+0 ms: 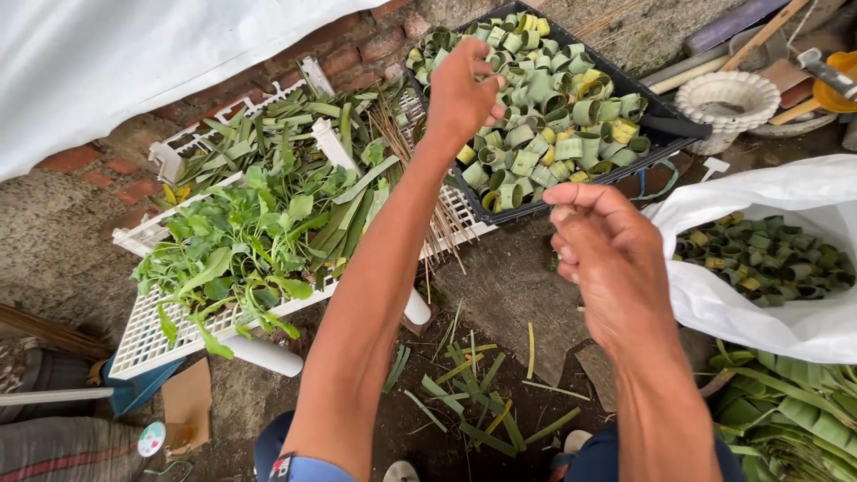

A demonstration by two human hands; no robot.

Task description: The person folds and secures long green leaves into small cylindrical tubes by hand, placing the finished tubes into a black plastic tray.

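My left hand (460,89) reaches far forward over the near edge of a black tray (665,120) heaped with small rolled green leaf rings (544,107). Its fingers curl down among the rings; whether it grips one is hidden. My right hand (607,254) hovers lower, between the tray and a white plastic bag (777,321) that holds more leaf rings (768,259). Its fingers are loosely curled with nothing visible in them.
A white slatted crate (147,344) at the left carries leafy greens (232,250), long leaf strips and thin sticks (411,152). Leaf scraps (473,393) litter the ground. Folded banana leaves (790,411) lie at the lower right. A white ribbed bowl (728,94) and tools sit at the back right.
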